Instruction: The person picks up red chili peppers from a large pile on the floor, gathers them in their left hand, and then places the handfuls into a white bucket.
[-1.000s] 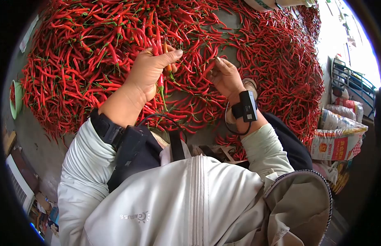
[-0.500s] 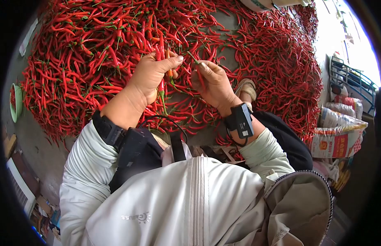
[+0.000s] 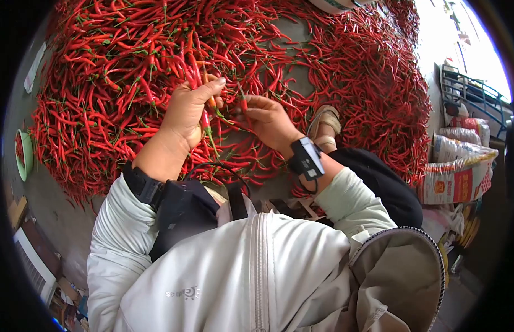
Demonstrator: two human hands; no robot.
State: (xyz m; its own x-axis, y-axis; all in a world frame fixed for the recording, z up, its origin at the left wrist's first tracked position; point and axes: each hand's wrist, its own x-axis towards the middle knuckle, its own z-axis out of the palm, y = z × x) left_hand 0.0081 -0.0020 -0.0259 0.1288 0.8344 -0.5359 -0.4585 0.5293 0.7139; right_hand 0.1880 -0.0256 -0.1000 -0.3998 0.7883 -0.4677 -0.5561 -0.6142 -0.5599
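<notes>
Several chili peppers are gripped in my left hand [image 3: 182, 113], which is closed over the pile. Among them a red chili pepper [image 3: 206, 123] points its green stem down past my palm, and an orange chili pepper [image 3: 212, 103] shows beside my fingers. To the right, my right hand [image 3: 272, 124] pinches a single red chili pepper [image 3: 244, 104] near the fingertips, partly hidden by the fingers. A small gap separates the two hands.
A large heap of red chili peppers [image 3: 107, 99] spreads ahead and left, another pile [image 3: 373, 105] to the right. My sandalled foot [image 3: 325, 124] is beside the right pile. A pale green basin [image 3: 28, 155] stands far left, printed sacks [image 3: 453, 185] far right.
Both hands have shifted left in view, and the right one also sits lower. Each hand still has chili peppers in it. The camera view has moved slightly.
</notes>
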